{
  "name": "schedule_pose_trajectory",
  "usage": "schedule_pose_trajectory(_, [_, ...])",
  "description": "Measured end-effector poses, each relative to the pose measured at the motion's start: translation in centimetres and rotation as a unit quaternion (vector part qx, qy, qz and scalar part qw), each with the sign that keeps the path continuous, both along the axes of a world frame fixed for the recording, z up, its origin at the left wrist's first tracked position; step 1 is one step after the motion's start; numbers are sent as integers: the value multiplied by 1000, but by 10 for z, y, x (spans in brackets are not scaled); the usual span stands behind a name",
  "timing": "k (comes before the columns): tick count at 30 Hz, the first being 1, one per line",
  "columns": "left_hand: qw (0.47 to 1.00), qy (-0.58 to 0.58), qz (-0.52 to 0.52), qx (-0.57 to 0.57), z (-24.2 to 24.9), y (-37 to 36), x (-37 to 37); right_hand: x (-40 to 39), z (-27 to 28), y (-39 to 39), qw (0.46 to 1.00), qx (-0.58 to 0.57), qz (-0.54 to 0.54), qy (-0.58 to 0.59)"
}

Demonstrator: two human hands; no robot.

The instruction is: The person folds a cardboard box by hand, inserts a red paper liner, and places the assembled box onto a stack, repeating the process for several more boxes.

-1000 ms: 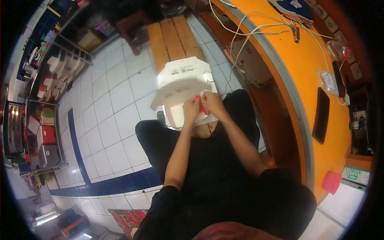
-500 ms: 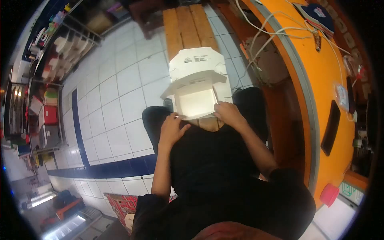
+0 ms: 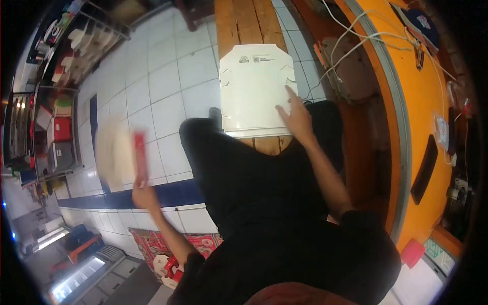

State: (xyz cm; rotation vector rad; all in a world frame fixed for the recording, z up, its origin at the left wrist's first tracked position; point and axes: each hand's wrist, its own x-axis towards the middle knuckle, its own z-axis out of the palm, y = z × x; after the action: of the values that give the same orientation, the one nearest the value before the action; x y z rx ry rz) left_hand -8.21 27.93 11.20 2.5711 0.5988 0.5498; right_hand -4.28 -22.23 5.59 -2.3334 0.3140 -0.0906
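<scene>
My left hand is out to the left over the tiled floor, with its fingers closed on a cardboard box that is smeared by motion. One side of this box looks red, the rest cream. My right hand has its fingers spread, at the right edge of a flat white box blank. Small print and a dark logo show near the blank's far end. More flat sheets seem to lie under it, their edges showing on the near side.
The blanks lie on a wooden bench between my knees. An orange counter with white cables runs along the right. Shelves with stacked goods stand at left. Red-and-white boxes lie on a red patterned cloth at lower left.
The part-folded box that both hands held on the bench is gone from there; my left hand has swung left with a box. My right hand has let go and opened over the flat blank.
</scene>
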Motion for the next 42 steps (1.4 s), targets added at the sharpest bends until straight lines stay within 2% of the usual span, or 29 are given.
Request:
schedule_pose_trajectory(1, [969, 170, 163, 75, -46, 121, -44, 4, -23, -12, 997, -53, -55, -1])
schedule_pose_trajectory(2, [931, 225, 265, 111, 7, 101, -87, 6, -39, -18, 988, -103, -111, 2])
schedule_pose_trajectory(3, [928, 232, 258, 136, -32, 192, -172, 8, -42, -21, 988, -92, -122, 7])
schedule_pose_trajectory(4, [923, 228, 48, 305, -31, 221, -238, 11, -40, -25, 984, -79, -140, 71])
schedule_pose_trajectory(5, [851, 210, -165, 452, -30, 234, -269, 14, -43, -29, 976, -65, -155, 135])
schedule_pose_trajectory(6, [854, 323, -90, 398, -38, 243, -312, 15, -66, -32, 982, -56, -159, 90])
schedule_pose_trajectory(7, [830, 458, 76, 310, -50, 244, -341, 15, -70, -30, 980, -50, -165, 97])
schedule_pose_trajectory(9, [790, 546, 156, 233, -86, 234, -344, 17, -68, -30, 973, -53, -201, 94])
schedule_pose_trajectory(12, [878, 437, 63, 187, -186, 251, -299, 18, -82, -42, 974, -10, -215, 71])
schedule_pose_trajectory(13, [911, 385, 89, 119, -122, 136, -223, 19, -86, -45, 973, 6, -224, 56])
schedule_pose_trajectory(14, [957, 267, 45, 108, -138, 115, -186, 19, -78, -42, 974, 2, -220, 52])
schedule_pose_trajectory(15, [982, 179, -3, 55, -111, 60, -129, 17, -66, -38, 971, -11, -233, 58])
schedule_pose_trajectory(17, [989, 106, -87, 54, -104, 17, -50, 14, -57, -33, 968, -28, -243, 57])
schedule_pose_trajectory(18, [992, 79, -75, -67, -62, -42, -14, 11, -70, -33, 967, -95, -237, -24])
schedule_pose_trajectory(19, [989, 34, -115, -84, -58, -69, 15, 10, -77, -33, 954, -159, -229, -106])
schedule_pose_trajectory(21, [973, -31, -196, -120, -52, -115, 64, 9, -68, -34, 958, -136, -222, -125])
schedule_pose_trajectory(23, [965, -13, -235, -116, -44, -171, 91, 1, -51, -37, 928, 254, -270, -46])
schedule_pose_trajectory(25, [943, 130, -272, -138, -42, -211, 107, -6, -60, -48, 917, 303, -253, -55])
schedule_pose_trajectory(26, [948, 100, -282, -111, -65, -226, 113, -5, -72, -54, 896, 365, -241, -80])
schedule_pose_trajectory(27, [923, 215, -273, -165, -60, -239, 117, -5, -68, -58, 871, 424, -225, -104])
schedule_pose_trajectory(28, [908, 220, -282, -220, -61, -252, 117, -4, -67, -56, 853, 448, -250, -91])
schedule_pose_trajectory(31, [873, 210, -288, -334, -79, -266, 106, -8, -54, -56, 928, 309, -208, -6])
schedule_pose_trajectory(33, [895, 199, -288, -277, -102, -265, 102, -6, -67, -50, 958, 227, -172, -36])
schedule_pose_trajectory(35, [934, 96, -338, -60, -115, -268, 94, -10, -64, -34, 978, 147, -134, -60])
schedule_pose_trajectory(36, [892, 263, -363, 51, -99, -276, 97, -11, -35, -16, 992, 82, -92, -23])
schedule_pose_trajectory(37, [893, 264, -361, 52, -103, -281, 91, -13, -19, -5, 999, 15, -48, 15])
schedule_pose_trajectory(39, [894, 79, -386, 212, -111, -294, 76, -13, -32, 2, 999, -44, -2, -31])
schedule_pose_trajectory(40, [873, 149, -403, 231, -115, -298, 74, -12, -40, 6, 993, -112, 25, 7])
schedule_pose_trajectory(42, [872, 146, -410, 224, -121, -300, 68, -12, -47, 10, 978, -200, 51, 39])
